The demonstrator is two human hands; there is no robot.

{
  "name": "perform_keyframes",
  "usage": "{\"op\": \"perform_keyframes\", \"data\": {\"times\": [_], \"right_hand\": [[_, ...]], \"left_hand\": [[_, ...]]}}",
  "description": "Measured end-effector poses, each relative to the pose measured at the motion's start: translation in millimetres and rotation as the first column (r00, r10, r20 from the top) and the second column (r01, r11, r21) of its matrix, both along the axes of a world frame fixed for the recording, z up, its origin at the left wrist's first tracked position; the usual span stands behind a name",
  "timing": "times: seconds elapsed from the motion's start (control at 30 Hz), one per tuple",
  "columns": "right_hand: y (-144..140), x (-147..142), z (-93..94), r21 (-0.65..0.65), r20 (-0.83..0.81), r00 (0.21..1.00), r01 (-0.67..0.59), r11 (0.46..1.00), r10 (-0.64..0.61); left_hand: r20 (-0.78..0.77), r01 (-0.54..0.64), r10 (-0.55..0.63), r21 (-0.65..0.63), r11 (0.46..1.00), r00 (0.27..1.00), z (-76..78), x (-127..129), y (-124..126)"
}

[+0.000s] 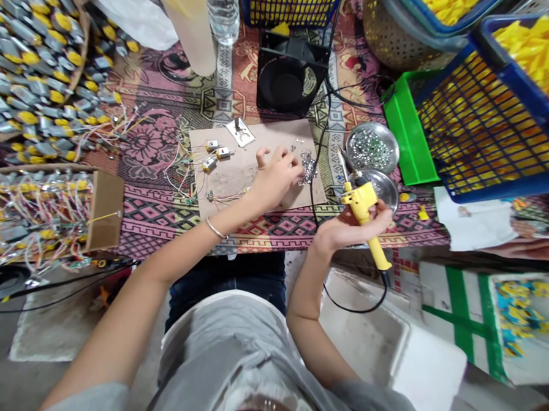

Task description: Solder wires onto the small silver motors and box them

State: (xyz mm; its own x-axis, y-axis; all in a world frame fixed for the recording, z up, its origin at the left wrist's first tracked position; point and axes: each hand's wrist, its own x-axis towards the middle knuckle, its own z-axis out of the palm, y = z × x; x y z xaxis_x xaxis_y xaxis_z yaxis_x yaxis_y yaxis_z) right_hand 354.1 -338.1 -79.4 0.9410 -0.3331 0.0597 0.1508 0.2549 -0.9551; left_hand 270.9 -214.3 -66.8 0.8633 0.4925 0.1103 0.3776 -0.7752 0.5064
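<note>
My right hand point(367, 222) is wrapped round a yellow soldering gun point(362, 202), its tip pointing up and away over two metal bowls. My left hand point(278, 176) is over the cardboard sheet point(237, 195), palm down. Its fingers are curled, thumb and forefinger drawn together beside a pile of small metal parts point(307, 167); anything pinched there is hidden. Left of that hand lie small motors point(224, 153) with thin wires and a little circuit board point(210, 196). A flat metal plate with cutouts point(242, 132) sits behind them.
Small shiny parts fill one metal bowl point(373, 148); another bowl point(386, 187) overlaps it. A black fan point(282, 85) stands at the back. Blue baskets point(476, 115) of yellow pieces and a green tray point(408, 131) are right. Heaped motors point(28, 77) and a cardboard box point(106, 208) lie left.
</note>
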Motion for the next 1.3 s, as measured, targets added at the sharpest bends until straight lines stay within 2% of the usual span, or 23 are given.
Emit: {"op": "perform_keyframes", "data": {"times": [0.1,0.17,0.27,0.33,0.43,0.5,0.63,0.8,0.97,1.07,1.2,1.3], "right_hand": [[-2,1,-3.8,-0.019,0.006,1.000,-0.024,1.000,0.024],[-4,2,-7.0,-0.063,0.022,0.998,-0.060,0.996,0.061],[-4,2,-7.9,-0.114,0.023,0.995,-0.091,0.989,0.094],[-3,1,-5.1,-0.106,0.000,0.997,-0.074,0.992,0.074],[0,0,0.5,-0.087,-0.023,0.997,-0.071,0.994,0.069],[0,1,2.5,-0.076,-0.030,0.996,-0.086,0.993,0.084],[-1,2,0.9,-0.048,-0.048,0.995,-0.086,0.995,0.084],[-2,3,-2.9,-0.136,-0.022,0.995,-0.100,0.986,0.098],[-1,2,-2.7,-0.121,-0.011,0.994,-0.109,0.987,0.108],[-1,2,-2.3,-0.129,-0.018,0.994,-0.106,0.986,0.105],[-2,2,-1.1,-0.145,-0.029,0.994,-0.110,0.983,0.107],[-1,1,2.6,-0.119,-0.060,0.992,-0.113,0.986,0.107]], "left_hand": [[0.001,-0.002,0.002,-0.001,1.000,1.000,-1.7,4,5],[0.002,-0.035,0.036,-0.027,0.999,0.999,6.4,-2,4],[0.038,-0.156,0.161,-0.115,0.981,0.986,30.2,-27,-8],[0.077,-0.261,0.279,-0.180,0.948,0.957,45.8,-49,-21],[0.066,-0.394,0.421,-0.242,0.886,0.905,54.0,-74,-43],[0.027,-0.401,0.424,-0.273,0.874,0.905,48.8,-80,-53],[-0.044,-0.388,0.394,-0.297,0.872,0.918,33.8,-72,-60],[-0.050,-0.374,0.375,-0.276,0.885,0.926,26.4,-66,-59],[-0.027,-0.364,0.364,-0.122,0.923,0.931,11.3,-66,-59],[-0.022,-0.372,0.372,-0.011,0.928,0.928,3.7,-71,-61],[-0.007,-0.371,0.372,0.075,0.926,0.928,3.4,-86,-61],[0.002,-0.322,0.324,0.115,0.940,0.946,4.5,-93,-54]]}}
